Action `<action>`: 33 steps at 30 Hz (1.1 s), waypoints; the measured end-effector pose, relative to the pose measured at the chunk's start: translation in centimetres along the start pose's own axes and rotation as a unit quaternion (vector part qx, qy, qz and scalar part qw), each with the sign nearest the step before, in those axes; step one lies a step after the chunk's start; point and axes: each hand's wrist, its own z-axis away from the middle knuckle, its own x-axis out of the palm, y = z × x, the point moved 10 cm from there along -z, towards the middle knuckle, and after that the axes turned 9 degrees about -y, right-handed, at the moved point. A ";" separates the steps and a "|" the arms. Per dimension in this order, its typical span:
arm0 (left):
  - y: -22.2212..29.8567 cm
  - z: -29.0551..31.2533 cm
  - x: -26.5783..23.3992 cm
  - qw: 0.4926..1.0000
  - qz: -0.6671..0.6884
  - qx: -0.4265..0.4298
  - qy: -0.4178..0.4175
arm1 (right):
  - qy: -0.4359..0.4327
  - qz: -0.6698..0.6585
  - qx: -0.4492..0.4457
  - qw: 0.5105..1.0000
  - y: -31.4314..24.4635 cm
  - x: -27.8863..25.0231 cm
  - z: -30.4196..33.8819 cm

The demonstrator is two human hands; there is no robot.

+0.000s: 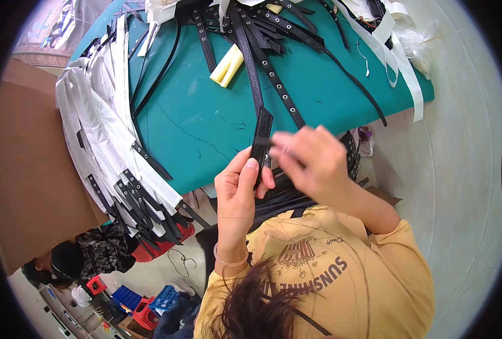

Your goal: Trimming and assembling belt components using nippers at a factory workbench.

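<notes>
In the middle, my left hand grips the end of a black leather-look strap, thumb on top and fingers beneath. The strap runs up from there to a heap of black straps at the table's far side. My right hand, partly blurred, is closed at the strap's right edge. Something slim and dark shows at its fingers, too smeared to name. Just right of the held strap lies another black strap with metal eyelets. More black straps are bunched below my hands, against my body.
A green-topped table spans the space ahead, with a folded yellow piece on it. White strips with eyeleted black straps hang over its left edge. White tape trails off the right corner. A brown cardboard panel stands at left.
</notes>
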 end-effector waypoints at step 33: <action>0.6 1.2 -0.5 0.993 0.113 0.002 0.026 | -0.008 -0.116 0.031 0.993 0.4 1.0 0.4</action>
